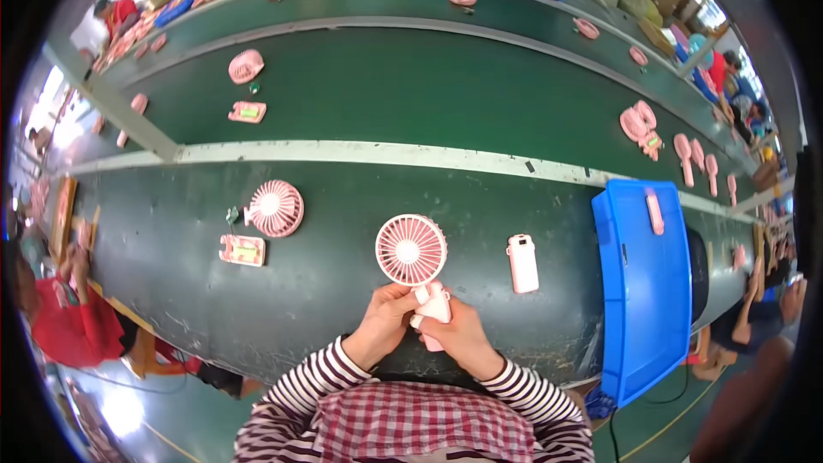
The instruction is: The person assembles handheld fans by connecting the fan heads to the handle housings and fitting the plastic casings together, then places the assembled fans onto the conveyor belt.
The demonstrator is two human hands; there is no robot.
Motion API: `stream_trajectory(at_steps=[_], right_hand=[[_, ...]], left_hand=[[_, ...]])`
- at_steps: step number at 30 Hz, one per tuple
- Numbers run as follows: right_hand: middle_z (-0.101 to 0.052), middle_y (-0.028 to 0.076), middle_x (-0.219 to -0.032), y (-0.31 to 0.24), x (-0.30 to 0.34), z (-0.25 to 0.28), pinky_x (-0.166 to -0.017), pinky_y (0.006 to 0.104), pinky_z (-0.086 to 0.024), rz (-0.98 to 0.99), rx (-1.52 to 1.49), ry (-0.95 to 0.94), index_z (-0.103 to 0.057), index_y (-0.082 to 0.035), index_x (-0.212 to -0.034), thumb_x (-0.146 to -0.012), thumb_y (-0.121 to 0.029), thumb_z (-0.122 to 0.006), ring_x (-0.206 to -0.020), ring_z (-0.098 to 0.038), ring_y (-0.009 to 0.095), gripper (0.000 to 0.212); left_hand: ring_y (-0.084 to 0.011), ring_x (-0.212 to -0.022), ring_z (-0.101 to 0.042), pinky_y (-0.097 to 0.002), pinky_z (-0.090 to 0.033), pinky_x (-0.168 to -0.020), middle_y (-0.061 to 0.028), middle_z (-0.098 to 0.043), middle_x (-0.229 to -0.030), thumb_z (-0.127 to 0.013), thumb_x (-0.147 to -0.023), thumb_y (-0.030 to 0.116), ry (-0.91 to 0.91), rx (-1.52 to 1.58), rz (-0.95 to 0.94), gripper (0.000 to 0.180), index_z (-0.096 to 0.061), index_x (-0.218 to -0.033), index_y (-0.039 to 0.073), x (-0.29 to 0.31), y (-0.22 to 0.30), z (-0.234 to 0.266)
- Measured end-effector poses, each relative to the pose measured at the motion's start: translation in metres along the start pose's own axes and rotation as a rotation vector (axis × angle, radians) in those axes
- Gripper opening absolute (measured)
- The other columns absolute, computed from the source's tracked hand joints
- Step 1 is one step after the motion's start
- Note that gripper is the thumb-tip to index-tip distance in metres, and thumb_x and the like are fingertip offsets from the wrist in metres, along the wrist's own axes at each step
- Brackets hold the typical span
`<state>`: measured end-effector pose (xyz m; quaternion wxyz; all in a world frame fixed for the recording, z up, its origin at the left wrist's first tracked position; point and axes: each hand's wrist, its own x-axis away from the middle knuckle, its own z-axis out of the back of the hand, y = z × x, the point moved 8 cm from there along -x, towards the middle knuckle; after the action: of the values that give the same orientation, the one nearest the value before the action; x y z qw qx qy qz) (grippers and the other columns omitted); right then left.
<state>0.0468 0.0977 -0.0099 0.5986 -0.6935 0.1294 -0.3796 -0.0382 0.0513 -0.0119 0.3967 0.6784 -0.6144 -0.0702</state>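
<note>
Fan (411,250) held over the tabletop (171,223), near its front edge. Grip: left hand (383,322) closed about the neck, fingers pinched; right hand (466,336) wrapped round the handle, thumb on top.

Progress (judged): head and handle together, so this unit looks part-way to mostly assembled. Whether its shell is fully seated: cannot tell, fingers cover the seam. Left to do: second head (276,208) and opened handle half (243,250) lie just beside each other, unjoined; a loose shell (522,264) lies right of the fan.

Room: bare surface either side of the hands. Limits: pale rail (369,153) along the far edge; blue tray (647,317) at right, holding one pink piece (655,214), its near end apparently overhanging the front edge.
</note>
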Motion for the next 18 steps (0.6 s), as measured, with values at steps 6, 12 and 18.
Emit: stream_trajectory(at_steps=[6, 12, 18], right_hand=[[-0.056, 0.004, -0.059, -0.015, 0.003, 0.005, -0.043, 0.0243, -0.041, -0.026, 0.084, -0.011, -0.053, 0.002, -0.094, -0.073, -0.018, -0.068, -0.046, -0.053, 0.009, 0.032], [-0.056, 0.004, -0.057, -0.015, 0.007, -0.001, -0.043, 0.0254, -0.042, 0.046, 0.07, 0.033, -0.053, 0.002, -0.093, -0.073, -0.018, -0.068, -0.046, -0.054, 0.011, 0.032], [-0.055, 0.005, -0.056, -0.019, 0.002, -0.001, -0.042, 0.0261, -0.042, 0.09, 0.068, 0.038, -0.052, 0.001, -0.096, -0.073, -0.013, -0.066, -0.045, -0.054, 0.011, 0.03]], left_hand=[[-0.0197, -0.091, -0.061, -0.0313, -0.049, -0.082, -0.0128, -0.062, -0.102, -0.058, -0.085, 0.016, -0.023, -0.014, -0.036, 0.028, -0.057, -0.107, -0.001, 0.0, 0.0, -0.003], [-0.019, -0.09, -0.061, -0.0312, -0.048, -0.081, -0.0121, -0.063, -0.1, -0.057, -0.085, 0.014, -0.039, -0.065, -0.069, 0.028, -0.057, -0.108, -0.001, 0.005, 0.002, -0.002], [-0.0168, -0.094, -0.059, -0.03, -0.047, -0.083, -0.0089, -0.061, -0.106, -0.06, -0.083, 0.013, -0.107, -0.059, -0.079, 0.034, -0.054, -0.113, 0.0, 0.0, 0.008, -0.002]])
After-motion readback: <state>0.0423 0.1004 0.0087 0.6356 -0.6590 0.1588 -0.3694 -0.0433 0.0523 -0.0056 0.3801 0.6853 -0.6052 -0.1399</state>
